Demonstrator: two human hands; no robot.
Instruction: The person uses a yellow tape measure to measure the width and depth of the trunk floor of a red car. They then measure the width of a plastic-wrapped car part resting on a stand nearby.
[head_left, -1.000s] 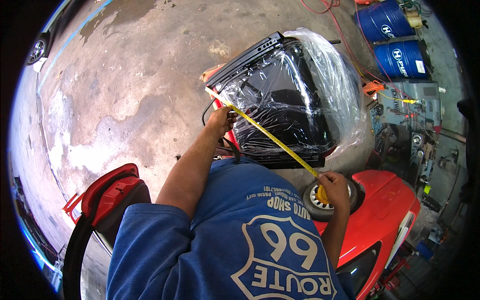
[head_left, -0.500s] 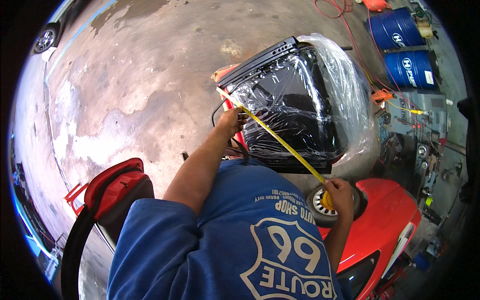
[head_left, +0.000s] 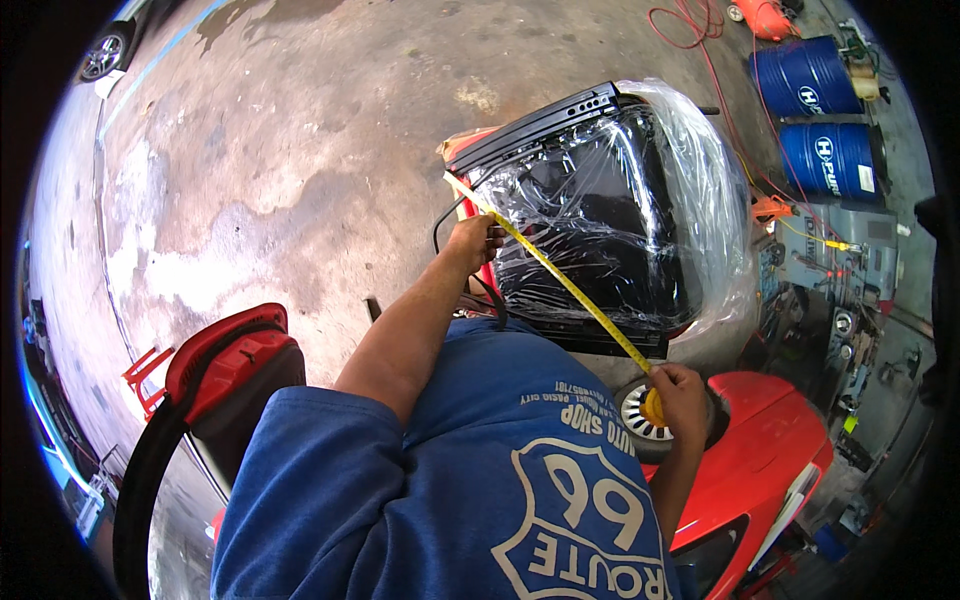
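Note:
A yellow tape measure [head_left: 575,287] is stretched at a slant over a black, plastic-wrapped piece that looks like a car seat [head_left: 612,195] with its underside up. My left hand [head_left: 476,243] has its fingers curled at the blade near the free end, by the seat's left edge. The blade's tip sticks out past these fingers toward the far black metal rail [head_left: 535,127]. My right hand [head_left: 681,396] grips the tape's yellow case, beyond the near rail [head_left: 590,335]. Its fingers partly hide the case. Clear wrap [head_left: 715,200] bunches around the seat's right side.
A red car [head_left: 755,450] with a white-rimmed wheel [head_left: 640,412] is close at my right. A red and black car part [head_left: 235,350] stands at left. Blue drums [head_left: 805,78], a red hose [head_left: 690,35] and grey equipment [head_left: 860,240] line the right side.
The view has shifted a little, so the seat and floor appear slightly lower and farther right. Both hands keep their hold, and the tape stays stretched over the seat.

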